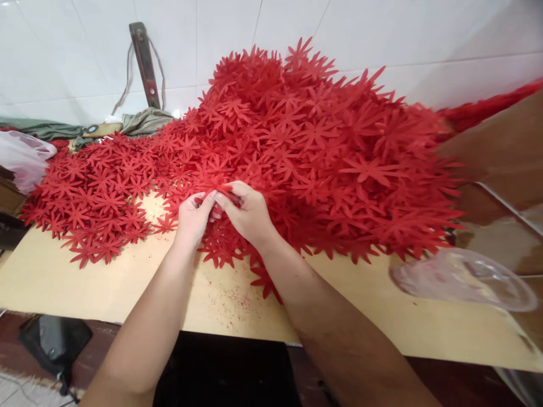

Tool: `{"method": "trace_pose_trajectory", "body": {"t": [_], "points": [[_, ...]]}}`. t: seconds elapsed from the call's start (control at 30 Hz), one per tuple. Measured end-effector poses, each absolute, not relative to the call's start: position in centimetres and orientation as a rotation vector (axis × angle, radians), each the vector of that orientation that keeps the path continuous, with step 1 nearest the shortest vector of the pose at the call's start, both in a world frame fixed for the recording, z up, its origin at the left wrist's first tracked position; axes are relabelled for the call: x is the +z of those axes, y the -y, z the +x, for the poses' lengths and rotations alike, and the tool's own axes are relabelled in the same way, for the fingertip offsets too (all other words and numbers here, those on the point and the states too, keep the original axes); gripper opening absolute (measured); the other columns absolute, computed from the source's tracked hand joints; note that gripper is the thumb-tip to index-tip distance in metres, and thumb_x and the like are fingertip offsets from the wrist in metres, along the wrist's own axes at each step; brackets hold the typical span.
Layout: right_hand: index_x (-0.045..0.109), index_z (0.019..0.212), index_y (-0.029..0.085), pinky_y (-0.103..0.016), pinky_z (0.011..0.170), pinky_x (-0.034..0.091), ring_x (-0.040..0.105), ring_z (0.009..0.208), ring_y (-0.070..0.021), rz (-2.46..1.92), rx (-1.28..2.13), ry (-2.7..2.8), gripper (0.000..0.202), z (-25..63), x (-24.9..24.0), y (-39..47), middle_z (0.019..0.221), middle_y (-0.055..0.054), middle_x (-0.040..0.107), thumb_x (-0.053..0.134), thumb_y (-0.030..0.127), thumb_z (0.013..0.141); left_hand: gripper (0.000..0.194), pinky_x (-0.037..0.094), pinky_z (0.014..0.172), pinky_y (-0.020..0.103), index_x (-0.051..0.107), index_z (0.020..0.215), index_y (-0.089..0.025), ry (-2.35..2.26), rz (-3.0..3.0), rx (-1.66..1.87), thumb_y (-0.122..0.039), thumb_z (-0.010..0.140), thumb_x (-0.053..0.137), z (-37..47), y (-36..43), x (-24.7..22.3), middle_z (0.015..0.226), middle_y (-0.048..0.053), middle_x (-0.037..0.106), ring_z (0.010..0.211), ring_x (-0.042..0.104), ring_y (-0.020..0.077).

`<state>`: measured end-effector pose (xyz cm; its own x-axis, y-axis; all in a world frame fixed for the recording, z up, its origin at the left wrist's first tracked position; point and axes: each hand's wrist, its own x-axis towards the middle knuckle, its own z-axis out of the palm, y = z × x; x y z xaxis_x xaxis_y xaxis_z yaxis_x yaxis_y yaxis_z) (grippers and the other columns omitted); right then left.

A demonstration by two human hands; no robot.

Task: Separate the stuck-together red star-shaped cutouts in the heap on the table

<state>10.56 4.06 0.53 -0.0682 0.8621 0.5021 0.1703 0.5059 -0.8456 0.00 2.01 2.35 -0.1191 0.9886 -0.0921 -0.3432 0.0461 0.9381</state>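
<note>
A red flower-shaped piece (218,189) is pinched between my two hands, just over the front edge of a big pile of red flower pieces (318,135). My left hand (195,213) has its thumb and fingers closed on the piece from the left. From the right, my right hand (246,208) grips the same piece, and the thumbs meet at its middle. Fingers hide part of it. A lower heap of the same red pieces (102,192) spreads to the left.
The wooden table (106,288) has red specks near its front edge. A clear plastic container (462,277) lies at the right, beside brown cardboard (504,169). A white plastic bag (27,158) is at the left. Against the tiled wall leans a dark metal bracket (145,65).
</note>
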Motion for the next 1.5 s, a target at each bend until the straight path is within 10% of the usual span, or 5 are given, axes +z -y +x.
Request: {"method": "trace_pose_trajectory", "body": {"t": [0.2, 0.63, 1.0, 1.33, 1.5], "points": [[0.052, 0.069, 0.02, -0.026, 0.054, 0.044, 0.051, 0.054, -0.0107, -0.985, 0.695, 1.265, 0.022, 11.8, 1.4, -4.7, 0.057, 0.003, 0.052, 0.056, 0.038, 0.081, 0.014, 0.047, 0.058, 0.019, 0.062, 0.088, -0.016, -0.943, 0.735, 1.358, -0.017, 0.074, 0.064, 0.2, -1.5, 2.8, 0.067, -0.002, 0.069, 0.055, 0.061, 0.0066], [0.02, 0.051, 0.022, -0.024, 0.045, 0.02, 0.02, 0.047, -0.0056, -1.037, 0.69, 1.276, 0.055, 12.2, 2.9, -4.1, 0.049, 0.007, 0.019, 0.061, 0.048, 0.076, 0.034, 0.03, 0.04, 0.017, 0.049, 0.059, -0.016, -1.121, 0.848, 1.455, -0.037, 0.067, 0.075, 0.2, -2.1, 2.3, 0.039, -0.006, 0.054, 0.033, 0.042, 0.0029], [0.031, 0.053, 0.02, -0.023, 0.048, 0.029, 0.028, 0.05, -0.0058, -0.873, 0.957, 1.538, 0.058, 12.0, 3.2, -4.0, 0.053, 0.006, 0.027, 0.049, 0.071, 0.073, 0.038, 0.021, 0.035, 0.015, 0.048, 0.059, -0.017, -0.982, 0.844, 1.542, -0.04, 0.06, 0.079, 0.1, -1.9, 2.8, 0.034, -0.01, 0.044, 0.031, 0.032, 0.0014], [0.055, 0.115, 0.017, -0.048, 0.1, 0.04, 0.05, 0.115, -0.0268, -1.223, 0.003, 1.449, 0.044, 14.1, 1.5, -5.8, 0.119, -0.016, 0.054, 0.052, 0.046, 0.081, 0.029, 0.033, 0.041, 0.016, 0.051, 0.067, -0.017, -0.962, 0.654, 1.586, -0.039, 0.069, 0.069, -0.5, -2.6, 2.3, 0.052, -0.005, 0.058, 0.04, 0.046, 0.0043], [0.061, 0.106, 0.017, -0.043, 0.097, 0.045, 0.059, 0.103, -0.0227, -1.021, 0.264, 1.722, 0.033, 11.8, 1.9, -4.1, 0.107, -0.012, 0.065, 0.054, 0.04, 0.083, 0.012, 0.038, 0.046, 0.017, 0.054, 0.066, -0.016, -0.972, 0.763, 1.55, -0.02, 0.069, 0.066, -0.2, -2.7, 1.9, 0.051, -0.006, 0.058, 0.043, 0.049, 0.0047]]}}
